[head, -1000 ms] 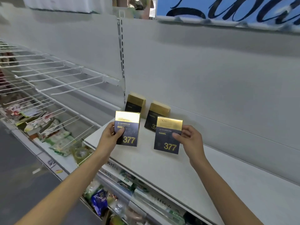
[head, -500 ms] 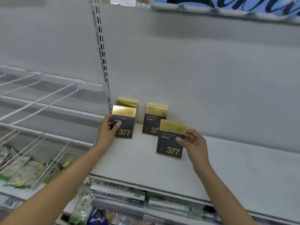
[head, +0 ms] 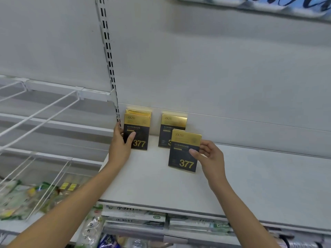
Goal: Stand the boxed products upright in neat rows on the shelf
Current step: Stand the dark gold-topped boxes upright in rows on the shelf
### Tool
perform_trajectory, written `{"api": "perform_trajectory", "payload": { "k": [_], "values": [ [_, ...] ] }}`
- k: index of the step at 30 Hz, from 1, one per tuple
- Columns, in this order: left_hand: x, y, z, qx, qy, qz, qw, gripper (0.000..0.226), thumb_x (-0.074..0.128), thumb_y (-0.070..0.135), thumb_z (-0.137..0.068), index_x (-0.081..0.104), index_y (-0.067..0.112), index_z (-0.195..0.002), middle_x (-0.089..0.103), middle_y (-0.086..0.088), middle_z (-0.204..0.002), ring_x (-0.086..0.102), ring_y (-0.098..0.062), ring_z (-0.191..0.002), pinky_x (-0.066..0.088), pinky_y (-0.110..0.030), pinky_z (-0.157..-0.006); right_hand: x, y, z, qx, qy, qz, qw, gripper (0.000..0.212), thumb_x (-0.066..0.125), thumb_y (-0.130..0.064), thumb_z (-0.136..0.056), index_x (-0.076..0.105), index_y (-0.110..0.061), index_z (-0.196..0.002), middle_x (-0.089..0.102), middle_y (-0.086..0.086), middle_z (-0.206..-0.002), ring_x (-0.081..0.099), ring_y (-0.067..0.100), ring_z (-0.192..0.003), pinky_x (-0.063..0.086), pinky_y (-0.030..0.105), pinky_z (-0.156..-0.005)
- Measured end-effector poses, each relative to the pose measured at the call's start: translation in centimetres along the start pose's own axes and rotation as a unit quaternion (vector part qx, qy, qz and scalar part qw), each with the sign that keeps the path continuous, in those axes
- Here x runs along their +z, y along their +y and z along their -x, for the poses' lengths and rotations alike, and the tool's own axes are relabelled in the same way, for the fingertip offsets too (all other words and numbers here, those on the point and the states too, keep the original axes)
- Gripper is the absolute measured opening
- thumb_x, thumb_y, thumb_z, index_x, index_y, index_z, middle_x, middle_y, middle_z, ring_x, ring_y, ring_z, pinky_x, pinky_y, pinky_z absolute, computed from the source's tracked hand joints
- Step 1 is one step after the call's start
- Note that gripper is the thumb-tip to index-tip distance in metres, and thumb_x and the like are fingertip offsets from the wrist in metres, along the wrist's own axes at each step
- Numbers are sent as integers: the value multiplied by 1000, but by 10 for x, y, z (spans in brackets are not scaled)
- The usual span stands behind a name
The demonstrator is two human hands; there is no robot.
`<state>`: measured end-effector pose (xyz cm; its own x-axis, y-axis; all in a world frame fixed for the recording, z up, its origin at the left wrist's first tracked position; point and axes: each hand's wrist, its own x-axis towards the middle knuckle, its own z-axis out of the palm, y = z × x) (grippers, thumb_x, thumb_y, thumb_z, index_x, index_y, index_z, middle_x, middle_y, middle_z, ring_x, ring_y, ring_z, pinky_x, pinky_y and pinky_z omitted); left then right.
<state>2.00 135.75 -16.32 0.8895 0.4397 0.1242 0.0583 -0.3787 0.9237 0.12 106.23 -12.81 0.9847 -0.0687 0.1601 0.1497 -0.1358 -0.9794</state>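
Note:
Dark boxes with gold tops and "377" stand on the white shelf (head: 250, 176). My left hand (head: 120, 142) grips one box (head: 140, 131) by its left edge, upright on the shelf right in front of another box (head: 138, 112) at the back wall. My right hand (head: 209, 156) pinches a second box (head: 184, 151) by its right edge, upright with its base at the shelf, in front of a standing box (head: 172, 124) further back.
A slotted upright rail (head: 109, 56) runs down the back wall left of the boxes. White wire racks (head: 41, 111) stick out to the left, with packaged goods (head: 23, 197) below. More packets (head: 136, 217) fill the shelf underneath the front edge.
Both hands carried their boxes from the air down and back onto the shelf. The left box now stands against the rear left box; the right box stands in front of the rear right one.

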Motion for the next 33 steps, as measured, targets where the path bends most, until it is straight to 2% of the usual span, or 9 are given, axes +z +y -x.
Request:
{"api": "perform_trajectory", "payload": {
  "k": [4, 8, 12, 14, 16, 19, 24, 29, 33],
  "values": [
    [0, -4, -3, 14, -6, -23, 1000, 65, 50, 50, -100, 25, 28, -155, 51, 0, -149, 52, -23, -134, 48, -53, -104, 12, -2, -8, -6, -3, 0, 1000, 30, 81, -16, -82, 69, -20, -110, 75, -8, -103, 69, 5, -92, 55, 17, -79],
    [2, -6, -4, 50, -2, -49, 998, 51, 47, 51, -100, 43, 25, -143, 55, 0, -138, 55, -23, -126, 51, -50, -99, 26, -5, -22, -25, -8, -1, 1000, 32, 81, -19, -83, 68, -20, -113, 75, -8, -105, 69, 9, -96, 56, 20, -83],
    [2, -6, -2, 51, -2, -1, 999, 41, 57, 44, -99, 48, 31, -137, 58, 4, -134, 55, -17, -124, 51, -48, -100, 41, 1, -30, -42, 9, 44, 998, 36, 78, -25, -87, 65, -21, -121, 72, -8, -111, 66, 10, -102, 53, 16, -82],
    [1, -5, 1, 42, -5, 20, 999, 49, 63, 35, -98, 43, 33, -143, 56, 4, -139, 51, -14, -127, 49, -43, -103, 45, 6, -29, -52, 33, 72, 996, 37, 75, -25, -89, 62, -22, -123, 68, -9, -112, 64, 6, -101, 50, 7, -76],
    [1, -4, 3, 36, -7, 26, 999, 58, 66, 28, -96, 39, 32, -148, 54, 4, -142, 46, -10, -128, 46, -40, -104, 47, 11, -29, -80, 54, 99, 990, 38, 75, -24, -89, 61, -22, -125, 62, -10, -111, 61, 2, -99, 47, 4, -74],
    [0, -5, 3, 32, -9, 22, 999, 62, 67, 30, -96, 36, 33, -149, 51, 5, -146, 46, -16, -136, 46, -44, -106, 52, 17, -32, -105, 59, 137, 983, 42, 73, -25, -91, 59, -20, -130, 48, -10, -114, 57, 6, -101, 50, 12, -78],
    [0, -5, 2, 45, -11, -1, 999, 58, 66, 33, -96, 38, 34, -147, 52, 5, -144, 47, -20, -137, 47, -45, -104, 66, 19, -37, -118, 49, 156, 980, 41, 66, -24, -96, 53, -20, -135, 41, -13, -120, 54, 11, -110, 59, 38, -91],
    [-1, -6, 2, 50, -14, -5, 999, 58, 66, 34, -96, 38, 35, -147, 51, 6, -145, 47, -19, -137, 47, -45, -106, 73, 21, -36, -121, 58, 151, 979, 40, 61, -23, -99, 51, -19, -138, 43, -10, -123, 56, 12, -108, 57, 38, -93],
    [-3, -2, 4, 46, 11, 13, 999, 63, 69, 32, -94, 38, 31, -149, 49, 6, -146, 45, -10, -134, 45, -39, -107, 70, 17, -36, -117, 48, 151, 980, 41, 63, -21, -98, 51, -20, -137, 44, -10, -124, 56, 9, -106, 57, 31, -92]
  ]
}}
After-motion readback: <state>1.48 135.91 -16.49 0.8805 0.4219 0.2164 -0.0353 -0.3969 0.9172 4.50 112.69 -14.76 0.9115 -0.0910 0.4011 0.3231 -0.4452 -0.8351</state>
